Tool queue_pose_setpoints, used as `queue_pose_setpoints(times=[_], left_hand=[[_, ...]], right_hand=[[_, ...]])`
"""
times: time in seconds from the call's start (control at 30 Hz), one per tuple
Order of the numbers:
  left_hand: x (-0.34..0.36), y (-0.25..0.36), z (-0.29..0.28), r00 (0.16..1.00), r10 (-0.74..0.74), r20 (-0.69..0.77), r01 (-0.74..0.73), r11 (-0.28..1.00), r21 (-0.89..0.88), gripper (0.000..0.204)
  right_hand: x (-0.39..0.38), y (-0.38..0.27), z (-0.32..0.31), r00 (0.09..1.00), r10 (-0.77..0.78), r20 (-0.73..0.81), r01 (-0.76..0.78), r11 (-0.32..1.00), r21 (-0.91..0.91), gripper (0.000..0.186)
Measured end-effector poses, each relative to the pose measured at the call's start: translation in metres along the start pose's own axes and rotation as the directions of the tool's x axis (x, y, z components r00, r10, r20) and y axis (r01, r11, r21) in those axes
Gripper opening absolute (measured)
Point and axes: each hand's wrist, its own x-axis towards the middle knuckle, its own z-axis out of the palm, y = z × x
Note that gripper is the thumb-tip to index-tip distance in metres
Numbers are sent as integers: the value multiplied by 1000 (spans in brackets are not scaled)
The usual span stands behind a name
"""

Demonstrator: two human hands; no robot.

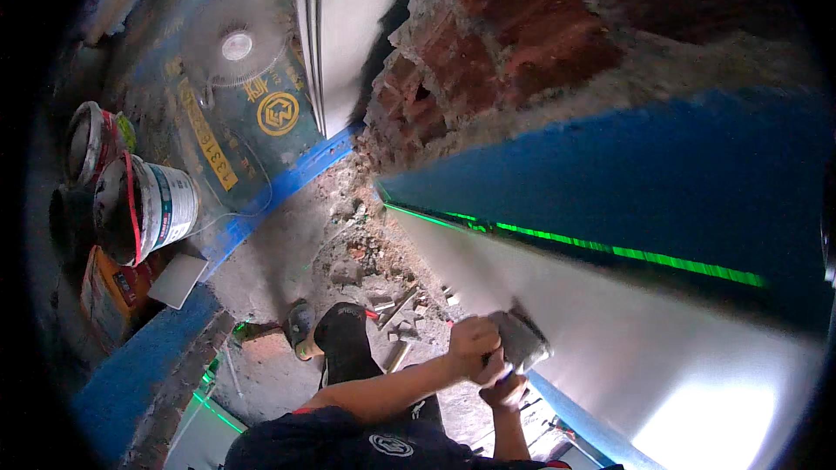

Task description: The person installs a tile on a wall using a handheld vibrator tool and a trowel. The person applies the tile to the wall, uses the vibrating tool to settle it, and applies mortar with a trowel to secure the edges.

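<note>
A dusty grey tool with a blocky head point(521, 341) rests against or very close to the pale, smooth wall panel point(601, 331). I cannot make out its exact kind. My left hand point(475, 350) is closed round the near side of it, fingers wrapped. Just below, my right hand point(504, 392) is closed too, on a dark part that looks like the tool's handle. Both hands hide much of the grip. Along the panel's upper edge, where it meets the dark blue wall band point(627, 183), runs a bright green laser line point(644, 254).
Rubble and offcuts point(396, 313) lie along the wall's foot. On the left stand a white bucket point(165, 204), another bucket point(91, 144), an orange carton point(117, 287) and a loose tile point(178, 281). A fan point(237, 45) stands farther off, before broken brickwork point(488, 43).
</note>
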Motion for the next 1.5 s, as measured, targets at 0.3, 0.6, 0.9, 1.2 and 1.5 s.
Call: queue_pose_setpoints(times=[0.3,0.6,0.9,1.2,1.5], left_hand=[[-16,11,10,849,-528,21,528,846,-71,29],[41,172,29,985,-107,138,94,991,94,37],[43,199,102,985,66,158,-76,995,57,41],[45,210,88,966,124,225,-169,967,193,42],[66,223,89,944,220,247,-269,945,185,39]], right_hand=[[8,-65,-71,785,600,157,-600,798,-51,68],[-48,-110,-174,816,494,-299,-441,868,228,61],[-58,-46,-231,838,377,-395,-350,926,141,57],[-54,-42,-235,914,247,-322,-198,964,178,55],[-33,-36,-238,939,142,-313,-33,943,331,52]])
